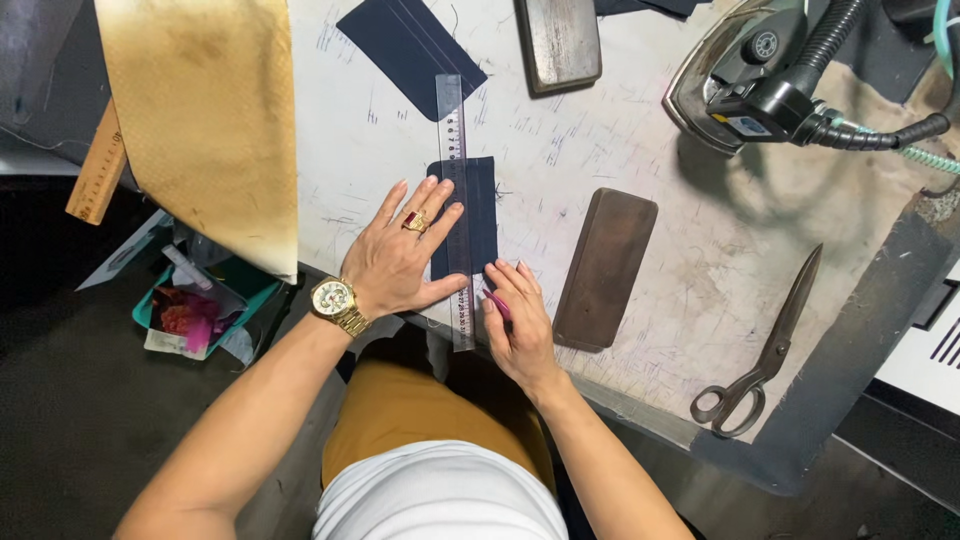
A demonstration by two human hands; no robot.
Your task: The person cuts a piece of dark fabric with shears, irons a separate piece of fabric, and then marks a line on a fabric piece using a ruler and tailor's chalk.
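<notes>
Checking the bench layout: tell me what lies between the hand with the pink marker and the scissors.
In the head view, a dark brown rectangular block lies on the table between the right hand and the scissors; beyond the block, bare scuffed tabletop.

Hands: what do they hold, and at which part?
Left hand presses the clear ruler flat on the dark cloth piece. Right hand pinches a small pink marker, mostly hidden.

Both arms are bare to above the elbow. The left hand [398, 258] wears a gold ring with a dark red stone, and a gold wristwatch with a pale dial on a metal link band. A white shirt and mustard-yellow trousers show below
</notes>
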